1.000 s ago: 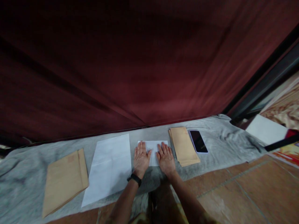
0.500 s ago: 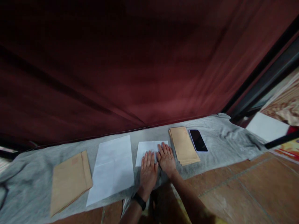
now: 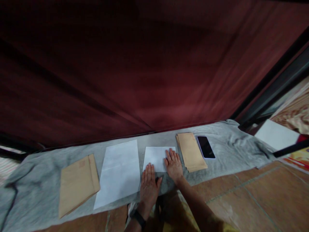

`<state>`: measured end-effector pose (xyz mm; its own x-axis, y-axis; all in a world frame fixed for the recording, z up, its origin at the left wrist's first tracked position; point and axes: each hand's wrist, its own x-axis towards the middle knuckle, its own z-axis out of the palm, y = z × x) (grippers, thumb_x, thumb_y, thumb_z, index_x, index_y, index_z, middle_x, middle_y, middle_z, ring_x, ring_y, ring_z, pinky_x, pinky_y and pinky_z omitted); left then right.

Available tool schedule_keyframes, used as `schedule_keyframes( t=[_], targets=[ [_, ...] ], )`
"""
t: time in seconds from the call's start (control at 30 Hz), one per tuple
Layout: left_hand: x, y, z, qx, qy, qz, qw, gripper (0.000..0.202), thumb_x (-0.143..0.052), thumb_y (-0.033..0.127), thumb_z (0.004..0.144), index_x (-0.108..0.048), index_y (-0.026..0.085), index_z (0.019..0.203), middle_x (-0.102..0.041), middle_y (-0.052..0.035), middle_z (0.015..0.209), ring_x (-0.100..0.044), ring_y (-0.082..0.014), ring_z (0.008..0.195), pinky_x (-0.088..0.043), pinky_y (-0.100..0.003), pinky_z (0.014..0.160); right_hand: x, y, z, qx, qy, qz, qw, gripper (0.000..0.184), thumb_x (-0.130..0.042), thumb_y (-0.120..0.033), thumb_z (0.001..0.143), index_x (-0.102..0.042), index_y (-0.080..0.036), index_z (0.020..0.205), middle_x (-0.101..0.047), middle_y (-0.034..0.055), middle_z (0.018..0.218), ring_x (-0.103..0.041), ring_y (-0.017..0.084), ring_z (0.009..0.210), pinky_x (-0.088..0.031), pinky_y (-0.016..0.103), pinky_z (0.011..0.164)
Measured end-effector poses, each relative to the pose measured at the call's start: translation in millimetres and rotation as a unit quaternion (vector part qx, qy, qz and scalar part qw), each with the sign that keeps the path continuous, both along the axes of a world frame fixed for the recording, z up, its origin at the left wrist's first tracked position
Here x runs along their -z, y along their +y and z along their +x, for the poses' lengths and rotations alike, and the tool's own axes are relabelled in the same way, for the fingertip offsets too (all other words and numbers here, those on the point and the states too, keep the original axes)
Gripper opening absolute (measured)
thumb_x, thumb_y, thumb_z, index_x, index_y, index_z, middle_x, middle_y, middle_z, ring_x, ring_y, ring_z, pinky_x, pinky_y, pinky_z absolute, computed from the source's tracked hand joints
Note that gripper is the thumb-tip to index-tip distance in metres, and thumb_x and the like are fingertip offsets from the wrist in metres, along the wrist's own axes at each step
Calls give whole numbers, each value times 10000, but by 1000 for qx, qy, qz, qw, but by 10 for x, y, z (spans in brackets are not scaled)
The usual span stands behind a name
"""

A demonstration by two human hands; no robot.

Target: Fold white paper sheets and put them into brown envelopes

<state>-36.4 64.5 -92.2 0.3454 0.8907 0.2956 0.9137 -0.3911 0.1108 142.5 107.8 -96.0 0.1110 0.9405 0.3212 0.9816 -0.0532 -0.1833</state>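
This looks like a room in a home, with paperwork laid out low on the floor. Terracotta floor tiles (image 3: 265,199) run along the near side. A rumpled grey cloth (image 3: 231,141) is spread over them, up against a heavy dark red curtain (image 3: 145,74). At the right stands a dark door frame (image 3: 272,93), with patterned fabric (image 3: 295,112) beyond it. White paper sheets (image 3: 154,154), a stack of brown envelopes (image 3: 191,151) and a phone (image 3: 206,147) lie on the cloth.

Small white sheet (image 3: 154,156) hemmed in: large sheet (image 3: 119,172) just left, envelope stack (image 3: 191,151) just right, red curtain (image 3: 145,80) behind; bare grey cloth (image 3: 236,148) opens far right.
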Motion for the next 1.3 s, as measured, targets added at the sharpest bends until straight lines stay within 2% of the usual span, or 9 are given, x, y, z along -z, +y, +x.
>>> schedule_keyframes(
  t=[0.13,0.2,0.33,0.47,0.6,0.77,0.93,1.13,1.3],
  targets=[
    [-44,-10,18,8,11,-2,1000,593,-477,389,973,-372,220,1532,-329,-157,1611,-265,-327,1502,-361,-527,1156,16,-33,34,2,-6,1,1000,534,-389,-345,1037,-368,-162,1539,-380,149,1578,-353,280,1456,-290,459,1162],
    [-71,-7,28,15,13,-4,1000,588,-511,369,961,-390,254,1524,-309,-151,1620,-250,-342,1505,-362,-534,1152,3,-55,45,3,-5,-3,1000,534,-388,-345,1039,-373,-148,1535,-381,157,1576,-343,277,1461,-288,458,1166],
    [-94,-8,32,15,14,-12,1000,581,-533,341,947,-421,237,1507,-302,-163,1621,-241,-362,1504,-356,-545,1152,-48,-144,-85,7,15,-12,1000,533,-364,-339,1046,-365,-131,1536,-373,155,1579,-338,270,1466,-281,472,1179],
    [-48,-9,19,19,33,-32,999,526,-496,221,933,-491,149,1454,-341,-182,1600,-232,-341,1510,-334,-529,1168,-59,-285,-404,-125,45,-8,991,537,-392,-332,1034,-344,-194,1551,-372,90,1591,-351,225,1461,-312,434,1185],
    [-13,-10,11,25,45,-37,998,526,-482,178,922,-497,118,1444,-349,-196,1592,-211,-336,1516,-320,-524,1175,-27,-376,-530,-131,57,-1,990,541,-392,-326,1034,-339,-180,1552,-437,100,1552,-406,226,1429,-356,444,1168],
    [-73,-11,38,21,21,-21,999,571,-476,238,947,-410,173,1510,-302,-180,1618,-216,-360,1512,-329,-563,1156,-15,-448,-328,-110,32,28,993,548,-385,-367,1044,-346,-157,1548,-453,112,1539,-422,237,1421,-356,431,1167],
    [-110,-8,47,20,4,-27,999,607,-504,339,957,-365,229,1537,-281,-157,1631,-256,-355,1500,-331,-549,1160,-17,-586,-166,-81,-5,58,995,621,-396,-416,1044,-259,-126,1577,-411,139,1560,-414,251,1426,-337,413,1171],
    [-117,-14,43,19,-9,-28,999,634,-518,358,954,-339,231,1549,-241,-147,1647,-225,-355,1510,-331,-543,1161,12,-786,12,-65,-41,37,996,692,-404,-417,1043,-129,-117,1603,-373,164,1576,-395,274,1437,-338,421,1164],
    [-135,-17,47,15,-9,-34,999,632,-507,359,958,-332,230,1551,-227,-148,1651,-217,-353,1513,-320,-543,1168,21,-963,163,-56,-28,9,998,687,-395,-454,1039,-173,-119,1597,-372,163,1577,-395,280,1436,-359,442,1153]
  ],
)
